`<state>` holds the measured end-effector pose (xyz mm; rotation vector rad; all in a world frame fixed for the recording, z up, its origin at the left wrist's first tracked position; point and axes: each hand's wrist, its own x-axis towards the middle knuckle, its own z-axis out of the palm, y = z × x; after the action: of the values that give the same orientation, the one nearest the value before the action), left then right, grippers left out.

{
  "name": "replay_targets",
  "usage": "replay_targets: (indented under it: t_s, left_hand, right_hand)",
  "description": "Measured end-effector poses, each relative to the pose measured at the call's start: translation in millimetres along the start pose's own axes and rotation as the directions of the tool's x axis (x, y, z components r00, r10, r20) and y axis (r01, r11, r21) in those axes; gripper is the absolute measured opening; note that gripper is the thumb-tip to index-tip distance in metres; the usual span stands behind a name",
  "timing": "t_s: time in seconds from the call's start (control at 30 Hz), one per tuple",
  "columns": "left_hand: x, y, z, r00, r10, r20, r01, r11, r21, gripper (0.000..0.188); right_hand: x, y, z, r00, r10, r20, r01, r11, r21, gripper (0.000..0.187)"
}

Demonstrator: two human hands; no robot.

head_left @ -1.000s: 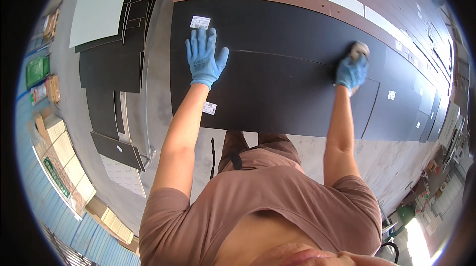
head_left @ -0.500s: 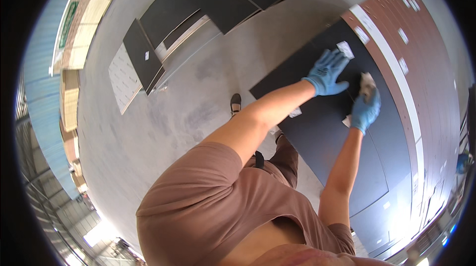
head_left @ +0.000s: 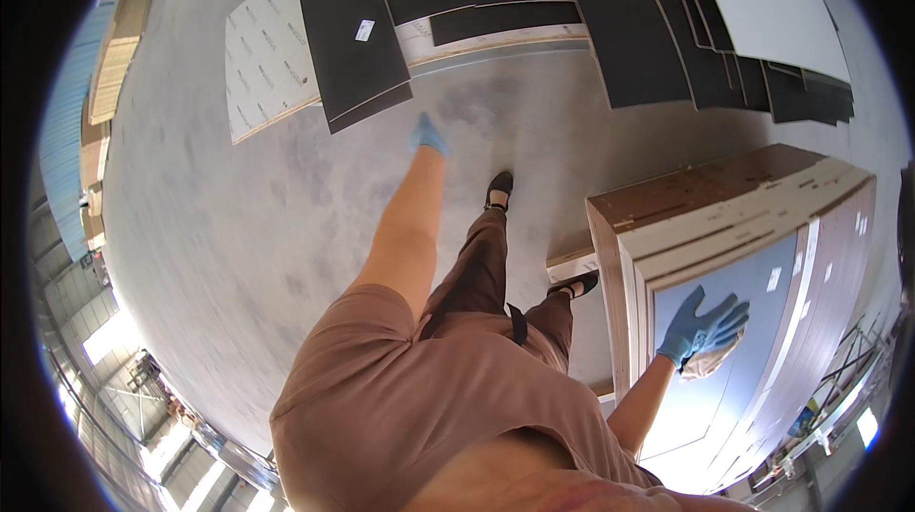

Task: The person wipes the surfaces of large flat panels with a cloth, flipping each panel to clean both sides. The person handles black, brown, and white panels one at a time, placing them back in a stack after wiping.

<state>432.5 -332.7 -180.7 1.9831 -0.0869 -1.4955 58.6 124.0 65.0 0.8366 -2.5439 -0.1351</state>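
Observation:
My right hand (head_left: 701,326), in a blue glove, is on the shiny dark panel (head_left: 681,407) on top of the stack at the right. Its fingers are stretched and spread. A crumpled beige cloth (head_left: 711,361) sticks out from beneath the palm, held between hand and panel. My left hand (head_left: 429,136), also gloved in blue, hangs over the grey floor at the end of my outstretched arm. It is smeared by motion, so its fingers cannot be made out. Just beyond it lies a dark board (head_left: 355,45) with a small white label.
More dark boards (head_left: 634,35) lie along the far side, with a white board (head_left: 762,2) at the far right. A white printed board (head_left: 272,54) lies at the far left. Brown-topped panels (head_left: 715,188) form the stack's far end. My feet are on the grey floor (head_left: 238,255).
My view has swung, bringing the far boards closer to the middle. My left hand has left the panel and swung out over the floor. My right hand has spread its fingers over the cloth.

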Motion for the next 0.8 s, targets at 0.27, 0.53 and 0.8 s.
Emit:
replay_targets:
  t_s: [0.27,0.53,0.8]
  left_hand:
    - [146.3,89.0,-54.0,0.994,-0.105,-0.023,0.066,0.76,-0.646,0.056]
    - [120.6,58.6,-76.5,0.94,-0.048,0.339,0.276,0.691,-0.668,0.029]
    - [9.7,-7.6,-102.4,0.861,-0.109,0.497,0.438,0.656,-0.615,0.026]
  right_hand:
    - [18.5,-263.8,25.4,0.876,-0.44,0.2,0.161,0.656,0.737,0.052]
    - [-2.3,-485.1,79.0,0.471,-0.56,0.681,-0.497,0.47,0.73,0.065]
    - [49.9,-608.8,95.1,-0.101,-0.724,0.682,-0.954,0.264,0.14,0.033]
